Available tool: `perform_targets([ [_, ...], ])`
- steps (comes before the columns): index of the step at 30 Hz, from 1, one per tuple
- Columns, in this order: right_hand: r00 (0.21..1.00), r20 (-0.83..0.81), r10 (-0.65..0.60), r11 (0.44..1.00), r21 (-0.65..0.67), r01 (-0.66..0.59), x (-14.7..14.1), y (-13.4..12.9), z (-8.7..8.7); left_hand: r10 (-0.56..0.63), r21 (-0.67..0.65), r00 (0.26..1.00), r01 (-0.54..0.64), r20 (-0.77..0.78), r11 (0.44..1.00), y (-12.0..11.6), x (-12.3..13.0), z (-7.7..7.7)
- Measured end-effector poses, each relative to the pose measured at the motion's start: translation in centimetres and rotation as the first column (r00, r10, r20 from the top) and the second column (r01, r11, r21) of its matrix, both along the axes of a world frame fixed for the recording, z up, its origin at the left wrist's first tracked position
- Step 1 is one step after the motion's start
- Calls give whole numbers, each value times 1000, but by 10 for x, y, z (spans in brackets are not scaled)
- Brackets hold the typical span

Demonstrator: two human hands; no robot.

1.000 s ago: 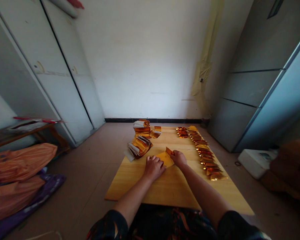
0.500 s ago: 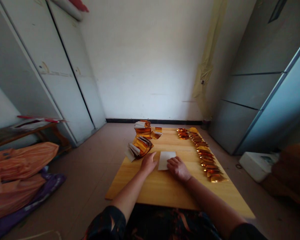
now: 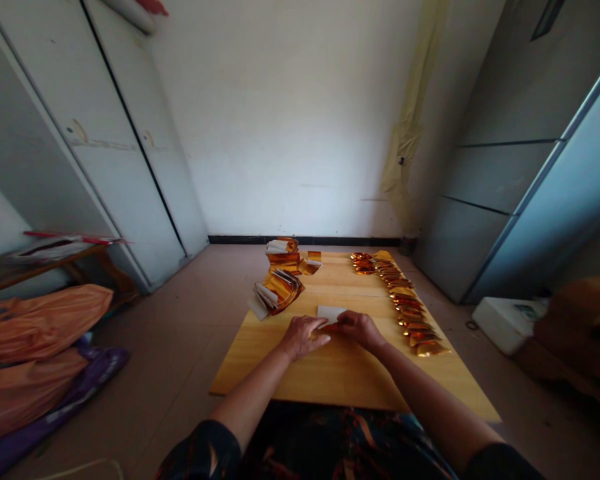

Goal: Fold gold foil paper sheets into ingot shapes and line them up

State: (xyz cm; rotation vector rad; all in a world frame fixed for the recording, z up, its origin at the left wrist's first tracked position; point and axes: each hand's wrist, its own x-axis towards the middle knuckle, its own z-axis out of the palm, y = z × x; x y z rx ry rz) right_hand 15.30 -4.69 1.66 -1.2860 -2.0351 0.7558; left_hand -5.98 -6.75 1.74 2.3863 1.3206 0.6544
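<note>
A small sheet [image 3: 331,313], pale on its upper face, lies near the middle of the wooden board [image 3: 340,383]. Its near edge is lifted and shows a gold underside. My right hand [image 3: 361,328] pinches that edge on the right. At its left side is my left hand [image 3: 301,337], thumb apart from the fingers, touching the raised edge. Fanned stacks of gold and pale sheets [image 3: 280,291] rest at the board's left and far left. Along the right side runs a long row of folded gold pieces [image 3: 409,308], with a shorter row [image 3: 363,263] beside its far end.
Beyond the board is a white wall [image 3: 290,133] with a dark baseboard. A grey cabinet [image 3: 120,147] stands left, a refrigerator [image 3: 495,173] right. Orange and purple bags [image 3: 45,327] lie on the left floor; a white box [image 3: 503,325] sits on the right.
The sheet's near edge has come up off the board, showing gold. My right hand has taken hold of it, and my left hand has moved right against it. The view has shifted slightly.
</note>
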Motion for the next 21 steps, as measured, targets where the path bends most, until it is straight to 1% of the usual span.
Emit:
perform_targets([
  [1,998,-37,-54,998,-38,52,-1,5,0,64,-10,998,-64,6,998,4,3,-1],
  [3,982,-45,-181,981,-73,178,-6,14,-2,189,-34,981,-188,39,982,15,11,-3],
  [5,955,-1,-298,953,-65,297,-12,20,-5,353,-84,935,-348,49,934,25,20,-6],
  [7,927,41,-372,927,-35,374,-17,22,-7,459,-93,888,-457,3,885,32,29,-8],
  [9,914,35,-404,914,-22,405,-21,22,-10,519,-58,849,-525,-94,849,35,37,-9],
  [11,903,-17,-430,902,-42,429,-21,21,-11,543,1,820,-552,-184,834,34,43,-9],
  [14,899,-79,-430,902,-54,427,-17,16,-13,543,61,804,-546,-241,836,29,47,-9],
  [18,933,-84,-351,937,-21,350,-8,8,-17,543,54,801,-549,-253,834,24,46,-7],
  [21,942,-72,-329,944,12,331,-7,6,-19,556,40,795,-564,-241,825,23,46,-5],
])
